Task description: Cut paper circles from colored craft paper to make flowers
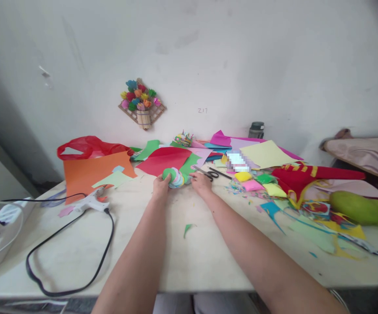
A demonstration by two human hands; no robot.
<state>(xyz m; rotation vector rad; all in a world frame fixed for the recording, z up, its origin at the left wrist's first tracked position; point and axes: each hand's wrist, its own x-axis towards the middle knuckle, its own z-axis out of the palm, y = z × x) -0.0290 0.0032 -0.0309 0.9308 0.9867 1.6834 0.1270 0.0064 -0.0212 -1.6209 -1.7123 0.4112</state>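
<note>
A row of overlapping coloured paper circles (176,178), with a green one at its left end, is held low over the table between my two hands. My left hand (161,186) grips the green end, thumb on top. At the other end, the fingers of my right hand (202,183) are pinched together on the edge of the row; their exact grip is too small to make out. Black-handled scissors (211,175) lie just beyond my right hand, with a black pen (220,173) beside them. Behind the circles is a red paper sheet (164,160).
A white glue gun (92,201) with a looped black cord lies left, near a power strip (10,213) and orange paper (93,174). Clay packets (252,186), paper scraps (270,211), a red cloth item (295,181) and a green object (355,208) fill the right side.
</note>
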